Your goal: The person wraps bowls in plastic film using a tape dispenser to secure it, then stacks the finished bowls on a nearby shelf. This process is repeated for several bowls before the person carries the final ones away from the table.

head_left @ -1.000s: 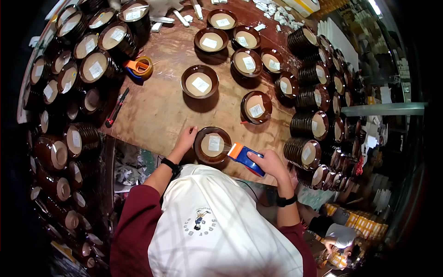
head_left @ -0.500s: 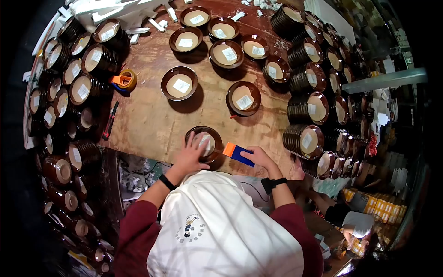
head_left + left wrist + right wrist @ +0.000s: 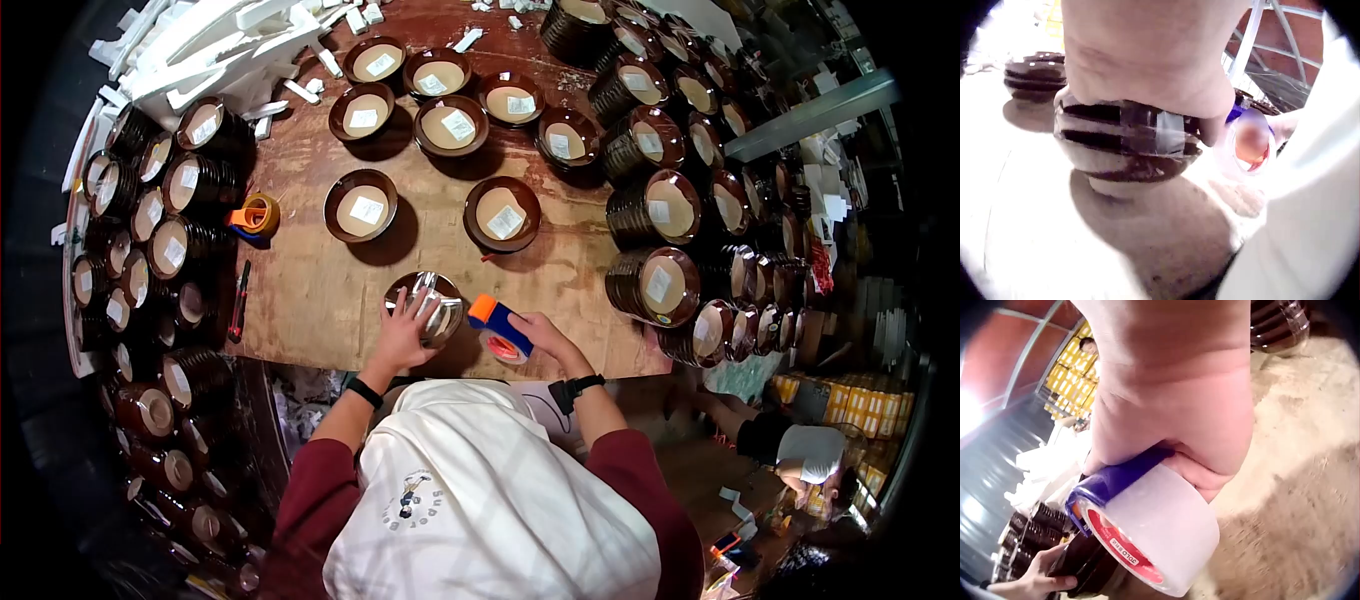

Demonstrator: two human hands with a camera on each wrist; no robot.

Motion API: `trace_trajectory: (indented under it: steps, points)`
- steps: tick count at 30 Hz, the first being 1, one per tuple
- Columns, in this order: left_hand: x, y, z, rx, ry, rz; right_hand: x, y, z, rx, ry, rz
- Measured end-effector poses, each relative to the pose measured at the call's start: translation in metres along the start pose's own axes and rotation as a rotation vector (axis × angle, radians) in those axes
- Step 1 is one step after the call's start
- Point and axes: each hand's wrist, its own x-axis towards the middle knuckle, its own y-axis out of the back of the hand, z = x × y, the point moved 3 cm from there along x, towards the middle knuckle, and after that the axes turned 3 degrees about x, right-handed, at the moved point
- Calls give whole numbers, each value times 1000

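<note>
My left hand (image 3: pixel 403 335) spreads across the top of a short stack of brown glazed bowls (image 3: pixel 457 318) at the table's near edge. Clear tape crosses those bowls, shining over the top in the head view and running down the side of the stack (image 3: pixel 1135 140) in the left wrist view. The thumb lies down along the rims. Just right of the stack, my right hand (image 3: pixel 545 338) grips a blue tape dispenser (image 3: pixel 495 318) with an orange front. Its wide roll of clear tape (image 3: pixel 1160 522) has a red-labelled core.
Several labelled bowl stacks, one here (image 3: pixel 502 215), stand farther back on the wooden table (image 3: pixel 290 320). More bowls crowd both sides. A second tape dispenser (image 3: pixel 257 215) and a red-black utility knife (image 3: pixel 240 300) lie left. White foam scraps (image 3: pixel 220 65) pile behind; a person (image 3: pixel 810 450) bends at lower right.
My left hand has come from beside the bowls onto their top. The right hand has turned the tape dispenser more upright beside them, and tape now shines across the stack. The view has shifted.
</note>
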Motion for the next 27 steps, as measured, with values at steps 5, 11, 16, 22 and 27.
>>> trace_trajectory:
  steps: [5, 11, 16, 22, 27]
  points:
    - [61, 17, -12, 26, 79, -300, 9, -12, -10, 431, -107, 94]
    - [92, 40, 2, -42, 148, -437, 1, -40, 4, 820, -219, 65]
    - [95, 52, -1, -205, 263, -376, -3, -43, 63, 838, -275, -5]
    - [123, 50, -6, -376, 447, -374, -40, -64, 17, 800, -293, 122]
    - [123, 26, -27, -440, 449, -120, 8, -70, 61, 874, -212, 22]
